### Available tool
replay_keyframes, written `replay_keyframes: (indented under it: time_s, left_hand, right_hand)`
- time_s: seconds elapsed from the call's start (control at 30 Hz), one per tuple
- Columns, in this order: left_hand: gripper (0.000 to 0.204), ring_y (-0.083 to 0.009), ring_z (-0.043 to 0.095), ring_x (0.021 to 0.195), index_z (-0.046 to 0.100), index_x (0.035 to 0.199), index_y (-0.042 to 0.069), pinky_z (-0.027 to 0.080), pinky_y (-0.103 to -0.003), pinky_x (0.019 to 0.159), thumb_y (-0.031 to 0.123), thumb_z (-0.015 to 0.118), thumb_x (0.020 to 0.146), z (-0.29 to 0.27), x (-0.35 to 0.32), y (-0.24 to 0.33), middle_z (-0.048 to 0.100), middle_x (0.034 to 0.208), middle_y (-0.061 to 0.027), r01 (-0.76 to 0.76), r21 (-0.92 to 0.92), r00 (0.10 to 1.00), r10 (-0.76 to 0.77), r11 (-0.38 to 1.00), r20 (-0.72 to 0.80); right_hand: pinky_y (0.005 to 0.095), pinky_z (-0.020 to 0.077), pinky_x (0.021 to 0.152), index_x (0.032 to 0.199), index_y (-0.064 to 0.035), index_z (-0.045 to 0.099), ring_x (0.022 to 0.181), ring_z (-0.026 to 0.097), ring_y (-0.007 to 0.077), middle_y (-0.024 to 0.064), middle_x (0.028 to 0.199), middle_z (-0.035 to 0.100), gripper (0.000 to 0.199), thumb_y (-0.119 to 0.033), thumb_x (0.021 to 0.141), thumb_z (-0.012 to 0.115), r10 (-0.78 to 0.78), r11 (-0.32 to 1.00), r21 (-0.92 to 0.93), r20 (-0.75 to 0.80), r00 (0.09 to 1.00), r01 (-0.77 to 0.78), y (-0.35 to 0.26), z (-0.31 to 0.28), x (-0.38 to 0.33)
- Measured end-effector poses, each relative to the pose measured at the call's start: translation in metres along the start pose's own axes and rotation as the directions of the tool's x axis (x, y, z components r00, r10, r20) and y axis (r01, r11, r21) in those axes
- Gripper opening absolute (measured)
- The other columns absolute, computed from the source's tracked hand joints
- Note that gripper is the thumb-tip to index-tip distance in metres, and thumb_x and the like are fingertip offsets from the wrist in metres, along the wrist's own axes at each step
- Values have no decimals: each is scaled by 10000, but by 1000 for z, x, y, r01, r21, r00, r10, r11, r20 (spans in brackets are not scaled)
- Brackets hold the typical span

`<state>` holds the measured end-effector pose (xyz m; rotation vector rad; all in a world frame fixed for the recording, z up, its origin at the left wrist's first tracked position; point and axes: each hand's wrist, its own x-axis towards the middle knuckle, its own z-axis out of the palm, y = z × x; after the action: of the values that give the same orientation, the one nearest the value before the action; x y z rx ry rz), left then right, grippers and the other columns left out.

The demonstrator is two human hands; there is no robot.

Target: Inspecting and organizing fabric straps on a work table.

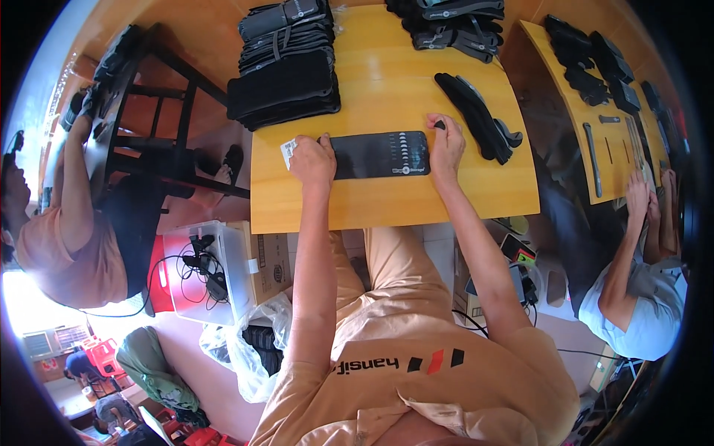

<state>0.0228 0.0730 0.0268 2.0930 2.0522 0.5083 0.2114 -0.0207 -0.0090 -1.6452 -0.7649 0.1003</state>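
Note:
A flat black rectangular panel with a row of pale printed marks near its right end lies across the yellow table in front of me. My left hand is closed over the panel's left end, its thumb on top. Out past those fingers sticks a small white printed label. Just beyond the panel's right end, my right hand is pinched closed around a small black piece. That piece is mostly covered by the fingers, so its kind cannot be told.
A tall stack of folded black straps stands at the table's far left. More dark bundles lie at the far right, and a loose black-and-grey strap is right of my right hand. Co-workers sit on both sides; a clear bin stands below left.

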Motion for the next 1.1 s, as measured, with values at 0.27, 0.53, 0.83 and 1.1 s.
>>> replay_keyframes:
  time_s: [0.27,0.53,0.83,1.1]
  left_hand:
    - [335,-386,633,749,642,835,4,495,-458,671,330,570,863,10,-5,4,641,762,-229,-98,7,994,99,995,-52]
    - [326,-433,595,714,573,754,-5,459,-477,619,293,550,884,6,-10,3,605,721,-261,-194,-101,981,189,976,-53]
    - [290,-405,581,646,507,699,18,441,-453,545,232,555,889,3,-16,-2,601,686,-194,-295,-124,946,271,948,-180]
    - [253,-305,521,480,484,681,67,398,-367,416,185,645,835,-65,-49,39,562,628,-107,-621,-240,772,530,746,-352]
  right_hand:
    - [342,415,768,829,-20,614,844,535,244,81,776,613,187,-117,857,457,-23,1000,6,2,1000,23,7,3,3]
    - [340,419,751,822,-13,609,832,534,240,84,760,607,199,-122,861,447,21,1000,20,10,1000,-21,1,0,4]
    - [273,432,728,854,16,609,750,564,154,82,782,592,214,-122,886,448,45,996,75,8,999,-45,2,6,3]
    - [266,424,733,868,19,606,740,554,141,67,763,589,202,-86,882,434,171,944,291,-23,985,-157,12,3,4]
